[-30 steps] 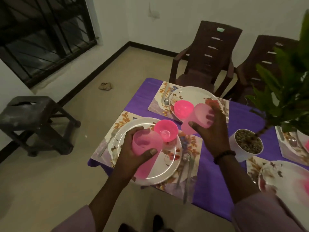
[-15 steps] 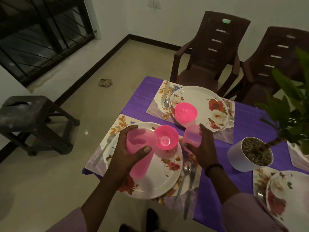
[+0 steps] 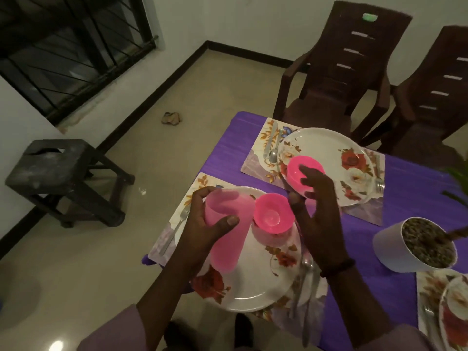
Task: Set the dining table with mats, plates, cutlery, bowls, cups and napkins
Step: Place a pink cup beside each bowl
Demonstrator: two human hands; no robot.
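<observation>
1. Left hand (image 3: 202, 229): clamped around one pink cup (image 3: 228, 239), thumb in front and fingers behind. The cup is held tilted, mouth to 11 o'clock, above the 10 o'clock part of the near plate (image 3: 253, 287). It rests on nothing.
2. Right hand (image 3: 319, 214): fingers spread apart, nothing visibly held. It hovers at 1 o'clock from the near plate, partly covering the far bowl (image 3: 297, 171). Whatever may lie beneath the palm is hidden.
3. Step in hand, as judged: placing a cup at a setting.
4. Recommended: bring the cup upright first, then lower it onto the purple cloth (image 3: 410, 198) or a mat corner at 1 o'clock of its plate. Keep it clear of the near bowl (image 3: 272, 215) and the cutlery, and release only once its base sits flat.
5. Count, mats: three, namely the near mat (image 3: 200, 183), the far mat (image 3: 255, 158) and the third mat (image 3: 428, 285), which is cut off at 4 o'clock.
6. Count, plates: three, the near one, the far plate (image 3: 329, 148) and the third plate (image 3: 453, 323), which is partly in view.
7. Count, bowls: two, one on each fully visible plate.
8. Count, cups: one visible.
9. Count, napkins: none visible.
10. Cutlery: pieces lie on both sides of the two full settings, including a fork (image 3: 177, 229) at 9 o'clock of the near plate.
</observation>
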